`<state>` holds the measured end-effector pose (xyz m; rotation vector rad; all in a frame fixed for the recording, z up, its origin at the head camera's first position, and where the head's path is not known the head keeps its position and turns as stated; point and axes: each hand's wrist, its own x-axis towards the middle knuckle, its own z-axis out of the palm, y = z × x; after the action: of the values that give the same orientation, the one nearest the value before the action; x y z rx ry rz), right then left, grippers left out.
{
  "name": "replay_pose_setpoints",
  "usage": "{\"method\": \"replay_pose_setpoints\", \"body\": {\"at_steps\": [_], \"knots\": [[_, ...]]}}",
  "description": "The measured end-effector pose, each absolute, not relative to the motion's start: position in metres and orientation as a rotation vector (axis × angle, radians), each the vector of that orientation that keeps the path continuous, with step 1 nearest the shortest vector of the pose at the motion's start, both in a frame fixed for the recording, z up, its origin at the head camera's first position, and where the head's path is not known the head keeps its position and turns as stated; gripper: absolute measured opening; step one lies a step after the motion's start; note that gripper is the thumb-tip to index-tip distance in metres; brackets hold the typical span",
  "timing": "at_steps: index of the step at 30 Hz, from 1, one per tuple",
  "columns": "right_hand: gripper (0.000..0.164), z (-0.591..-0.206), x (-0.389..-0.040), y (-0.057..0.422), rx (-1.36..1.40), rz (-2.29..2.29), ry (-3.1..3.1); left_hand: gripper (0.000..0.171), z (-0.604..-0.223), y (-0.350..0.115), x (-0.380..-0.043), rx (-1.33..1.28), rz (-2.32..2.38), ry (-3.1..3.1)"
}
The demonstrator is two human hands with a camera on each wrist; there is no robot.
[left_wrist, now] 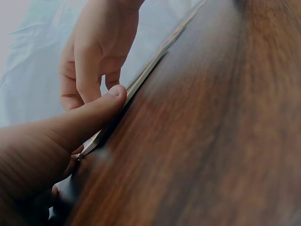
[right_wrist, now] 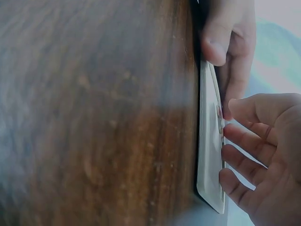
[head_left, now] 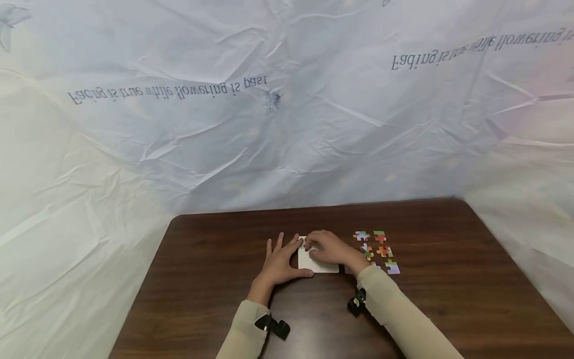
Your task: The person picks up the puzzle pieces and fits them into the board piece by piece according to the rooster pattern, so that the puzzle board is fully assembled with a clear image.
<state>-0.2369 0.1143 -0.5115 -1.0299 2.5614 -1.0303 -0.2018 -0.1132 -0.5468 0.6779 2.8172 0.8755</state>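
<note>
On the table lies a white puzzle tray (head_left: 324, 265), a thin flat board in the right wrist view. My left hand (head_left: 281, 263) spreads beside it, with its straight thumb on the near left corner and a fingertip by the far left corner. Over the tray, my right hand (head_left: 331, 248) has loosely bent fingers, its index fingertip reaching down near the far left corner. A small puzzle piece (head_left: 303, 245) shows there, partly hidden by the fingers. Seen from the right wrist, the thumb and fingertips stand close above the tray with no piece plainly between them.
Several loose jigsaw pieces (head_left: 384, 251) lie in rough columns to the right of the tray, some hidden by the right wrist. The brown wooden table (head_left: 215, 279) has rounded far corners. A wrinkled pale sheet (head_left: 287, 149) with printed lettering hangs behind and at the sides.
</note>
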Motion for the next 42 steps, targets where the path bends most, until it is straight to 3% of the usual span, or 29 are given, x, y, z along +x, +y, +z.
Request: {"method": "replay_pose_setpoints", "body": {"at_steps": [8,22,42], "knots": [[0.017,-0.501,-0.239,0.131,-0.921,-1.113,2.555,0.102,-0.544,-0.112,-0.201,0.651,0.892,2.803],[0.024,-0.482,-0.243,0.213,-0.682,-0.972,2.731,0.103,-0.547,-0.113,-0.201,0.652,0.858,2.831],[0.020,-0.489,-0.245,0.246,-0.743,-0.603,2.887,0.103,-0.545,-0.110,-0.201,0.628,0.882,2.845]]}}
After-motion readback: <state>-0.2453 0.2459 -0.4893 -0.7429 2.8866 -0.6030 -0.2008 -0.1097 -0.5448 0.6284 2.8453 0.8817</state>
